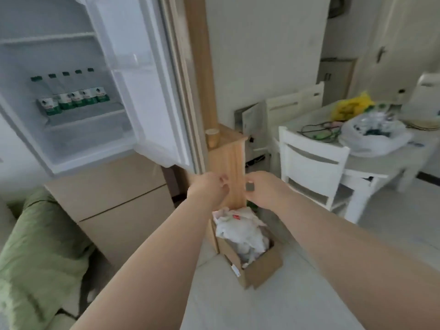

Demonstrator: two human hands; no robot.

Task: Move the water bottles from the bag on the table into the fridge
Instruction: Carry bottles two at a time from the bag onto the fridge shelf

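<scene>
The fridge (71,144) stands open at the left. Several water bottles (73,98) with green caps and green labels stand in a row on its middle shelf. At the right, a white plastic bag (373,136) lies on the table (371,165), with dark-capped bottles blurred inside it. My left hand (209,189) and my right hand (264,189) reach forward side by side at mid-frame, between the fridge and the table. Their fingers are loosely curled and hold no bottle. A small dark patch shows at my right thumb, and I cannot tell what it is.
The fridge door (147,79) hangs open toward a wooden cabinet (226,163) that carries a cup (212,138). A cardboard box (252,260) of white bags sits on the floor below my hands. A white chair (314,167) fronts the table. A yellow bag (350,107) and cables lie on it. A green cloth (35,246) is at the lower left.
</scene>
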